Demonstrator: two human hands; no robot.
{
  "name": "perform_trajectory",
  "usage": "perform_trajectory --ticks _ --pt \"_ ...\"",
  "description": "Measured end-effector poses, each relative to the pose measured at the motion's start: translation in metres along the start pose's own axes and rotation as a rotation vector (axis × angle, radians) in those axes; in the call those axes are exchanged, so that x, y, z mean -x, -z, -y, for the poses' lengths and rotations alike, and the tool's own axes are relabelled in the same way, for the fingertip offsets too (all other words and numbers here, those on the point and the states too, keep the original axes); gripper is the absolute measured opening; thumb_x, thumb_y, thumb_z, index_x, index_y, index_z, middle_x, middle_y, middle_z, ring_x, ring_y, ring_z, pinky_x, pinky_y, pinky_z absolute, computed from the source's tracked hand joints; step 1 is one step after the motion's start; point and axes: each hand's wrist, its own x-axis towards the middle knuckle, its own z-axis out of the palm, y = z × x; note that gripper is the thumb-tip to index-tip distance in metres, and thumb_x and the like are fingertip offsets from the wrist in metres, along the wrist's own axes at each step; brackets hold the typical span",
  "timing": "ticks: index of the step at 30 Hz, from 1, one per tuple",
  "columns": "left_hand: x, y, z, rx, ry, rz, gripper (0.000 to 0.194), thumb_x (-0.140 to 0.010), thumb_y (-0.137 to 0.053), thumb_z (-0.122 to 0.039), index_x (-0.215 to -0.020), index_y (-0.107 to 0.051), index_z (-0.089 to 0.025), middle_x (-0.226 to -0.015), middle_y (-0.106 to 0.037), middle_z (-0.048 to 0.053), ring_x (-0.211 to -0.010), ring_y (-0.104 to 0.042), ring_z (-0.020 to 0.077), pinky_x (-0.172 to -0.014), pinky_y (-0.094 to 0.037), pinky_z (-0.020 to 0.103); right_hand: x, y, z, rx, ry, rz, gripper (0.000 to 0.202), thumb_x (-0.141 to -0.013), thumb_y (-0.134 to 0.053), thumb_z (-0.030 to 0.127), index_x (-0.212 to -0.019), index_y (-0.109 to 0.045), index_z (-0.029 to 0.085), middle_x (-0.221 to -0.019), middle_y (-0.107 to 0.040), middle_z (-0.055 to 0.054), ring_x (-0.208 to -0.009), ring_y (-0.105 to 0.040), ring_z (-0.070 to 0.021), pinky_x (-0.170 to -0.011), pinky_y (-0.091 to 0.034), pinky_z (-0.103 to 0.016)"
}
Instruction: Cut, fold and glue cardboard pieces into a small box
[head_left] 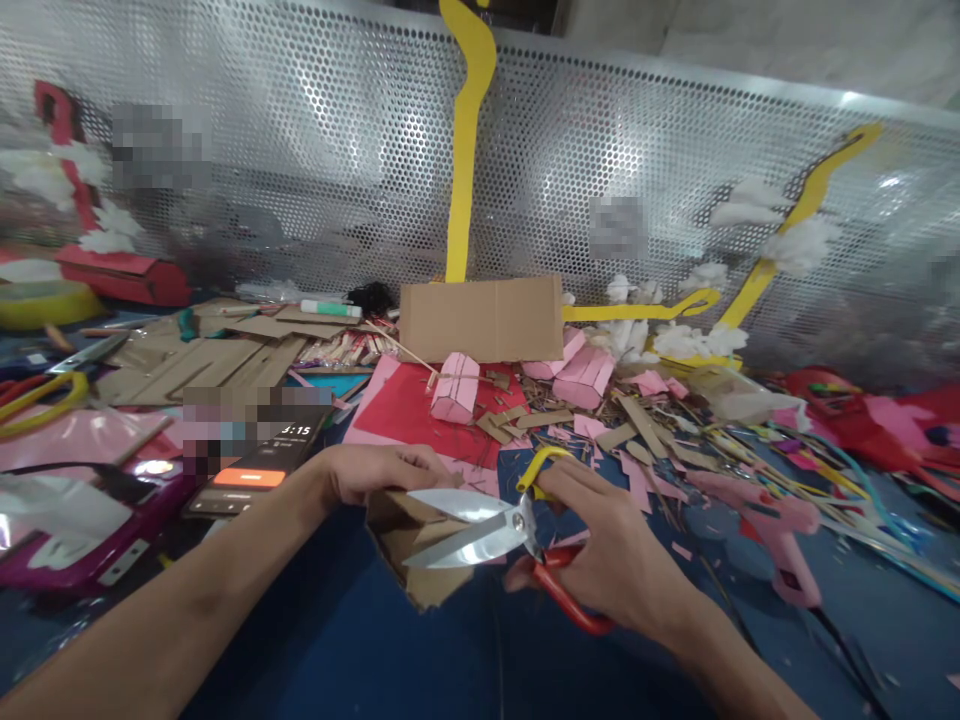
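My right hand (600, 550) grips a pair of scissors (480, 535), its fingers through one yellow and one red handle. The blades point left and stand apart. A folded piece of brown cardboard (442, 590) hangs from my left hand (390, 472), whose fingers are closed at its upper edge. Both blades lie across the front of the cardboard from this angle; whether its edge sits between them I cannot tell. Just beyond lies a small pink paper box (455, 388) with a thin stick, on red paper (397, 410).
A pink glue gun (780, 530) lies at right, its cord trailing forward. Paper and cardboard scraps (525, 420) litter the blue surface. A phone (262, 460) and a purple device (97, 540) are at left. A cardboard panel (480, 318) stands before a perforated metal wall (360, 150).
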Motion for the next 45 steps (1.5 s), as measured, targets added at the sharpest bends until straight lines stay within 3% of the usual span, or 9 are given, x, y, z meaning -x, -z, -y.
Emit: perform_trajectory --ticks 7,13,18,22,27,30,34,40,45 --pt "0.001 0.002 0.005 0.070 -0.001 -0.143 0.048 -0.058 -0.093 -0.060 -0.078 -0.078 -0.019 -0.079 -0.073 0.001 -0.074 -0.061 0.0163 -0.071 -0.051 0.026 -0.002 -0.003 0.003 0.021 0.019 -0.091 0.034 -0.066 -0.083 0.016 -0.082 -0.054 0.024 -0.082 -0.064 -0.001 -0.075 -0.060 -0.0197 -0.065 -0.047 -0.029" --pt "-0.002 -0.004 -0.002 0.049 -0.007 -0.047 0.041 -0.067 -0.089 -0.055 -0.069 -0.076 -0.016 -0.058 -0.060 0.000 -0.054 -0.047 0.0113 -0.050 -0.041 0.023 -0.001 -0.004 0.001 0.050 0.020 -0.106 0.033 -0.073 -0.076 0.014 -0.071 -0.044 0.025 -0.072 -0.056 0.002 -0.066 -0.053 -0.0158 -0.059 -0.039 -0.026" --pt "-0.001 -0.003 -0.001 0.061 -0.018 -0.088 0.031 -0.068 -0.090 -0.046 -0.079 -0.078 -0.019 -0.067 -0.067 -0.001 -0.060 -0.054 0.0117 -0.055 -0.045 0.021 -0.001 0.002 -0.002 0.096 -0.111 -0.066 0.037 -0.065 -0.080 0.007 -0.081 -0.050 0.024 -0.084 -0.061 0.000 -0.073 -0.056 -0.0178 -0.062 -0.043 -0.027" --pt "-0.002 0.000 0.001 0.040 -0.050 -0.015 0.031 -0.072 -0.088 -0.049 -0.078 -0.078 -0.020 -0.071 -0.069 -0.002 -0.065 -0.057 0.0107 -0.062 -0.050 0.018 -0.002 0.009 0.000 0.097 -0.026 0.020 0.044 -0.064 -0.088 0.014 -0.093 -0.056 0.022 -0.097 -0.066 -0.004 -0.090 -0.060 -0.0242 -0.078 -0.050 -0.033" --pt "-0.004 0.001 -0.002 -0.014 -0.041 0.115 0.039 -0.078 -0.083 -0.050 -0.063 -0.073 -0.016 -0.060 -0.060 -0.002 -0.054 -0.046 0.0082 -0.052 -0.042 0.017 -0.001 0.007 0.003 0.103 0.027 0.069 0.047 -0.064 -0.093 0.021 -0.095 -0.058 0.022 -0.099 -0.067 -0.005 -0.092 -0.060 -0.0264 -0.083 -0.049 -0.040" --pt "-0.004 -0.001 -0.004 -0.037 -0.031 0.151 0.037 -0.082 -0.080 -0.050 -0.067 -0.076 -0.016 -0.056 -0.056 -0.002 -0.050 -0.039 0.0084 -0.048 -0.037 0.019 -0.001 0.004 0.003 0.110 0.034 0.093 0.049 -0.062 -0.093 0.020 -0.096 -0.058 0.021 -0.100 -0.067 -0.006 -0.093 -0.060 -0.0269 -0.081 -0.049 -0.040" --pt "-0.003 -0.001 -0.004 -0.063 -0.014 0.156 0.036 -0.084 -0.076 -0.051 -0.078 -0.079 -0.015 -0.054 -0.055 -0.002 -0.049 -0.036 0.0094 -0.046 -0.031 0.022 -0.001 0.003 0.003 0.100 0.012 0.128 0.047 -0.064 -0.094 0.025 -0.095 -0.059 0.021 -0.100 -0.067 -0.005 -0.091 -0.061 -0.0263 -0.078 -0.049 -0.039" --pt "-0.003 0.000 -0.004 -0.070 -0.031 0.140 0.044 -0.082 -0.077 -0.049 -0.058 -0.061 -0.016 -0.052 -0.042 -0.004 -0.046 -0.027 0.0083 -0.043 -0.017 0.025 0.001 0.001 0.003 0.091 -0.023 0.116 0.042 -0.067 -0.092 0.025 -0.092 -0.059 0.021 -0.097 -0.068 -0.004 -0.088 -0.062 -0.0244 -0.075 -0.050 -0.036" --pt "-0.003 0.001 -0.004 -0.080 -0.039 0.139 0.041 -0.084 -0.074 -0.048 -0.061 -0.061 -0.017 -0.052 -0.040 -0.004 -0.045 -0.025 0.0082 -0.042 -0.013 0.027 0.001 -0.002 0.002 0.073 -0.013 0.078 0.041 -0.065 -0.093 0.023 -0.089 -0.059 0.021 -0.092 -0.068 -0.003 -0.084 -0.062 -0.0235 -0.073 -0.049 -0.035"
